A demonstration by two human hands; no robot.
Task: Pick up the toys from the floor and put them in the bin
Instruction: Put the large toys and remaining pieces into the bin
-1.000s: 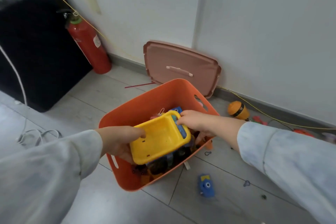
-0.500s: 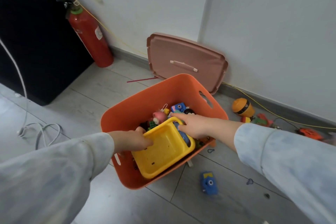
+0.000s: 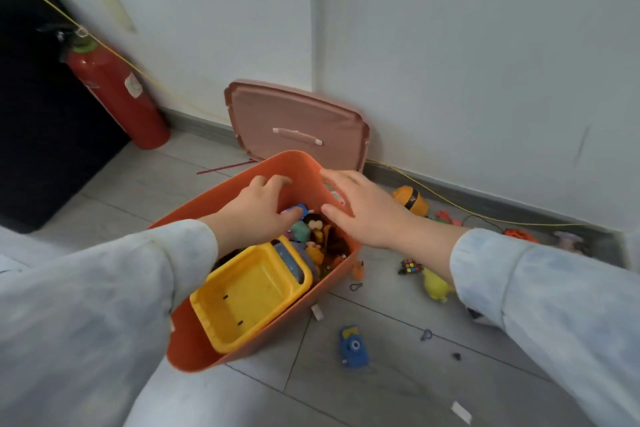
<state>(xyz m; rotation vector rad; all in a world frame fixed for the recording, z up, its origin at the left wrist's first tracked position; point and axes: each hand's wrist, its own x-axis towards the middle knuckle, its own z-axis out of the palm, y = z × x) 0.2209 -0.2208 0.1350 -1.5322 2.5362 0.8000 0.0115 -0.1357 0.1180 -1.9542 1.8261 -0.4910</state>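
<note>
Step in hand: the yellow tub (image 3: 251, 291) lies in the near end of the orange bin (image 3: 207, 204), on top of the small toys; I judge this placement done and both hands free for the next pickup.
Left hand (image 3: 258, 210): over the far half of the bin, fingers spread and curled downward, holding nothing; whether its thumb touches the small toys under it I cannot tell.
Right hand (image 3: 363, 210): over the bin's far right rim, open and flat, empty; contact with the rim cannot be told.
Toys left on the floor: a blue toy (image 3: 353, 350) near the bin's right side; a puzzle cube (image 3: 410, 267) and a yellow soft toy (image 3: 436, 284) further right; a round orange-and-yellow toy (image 3: 412, 201) and more bits by the far wall.
Next move: probably a reach right and down to one of these, the blue toy being closest, then back over the bin.
Other: the bin's pink lid (image 3: 298, 125) leans on the far wall.
</note>
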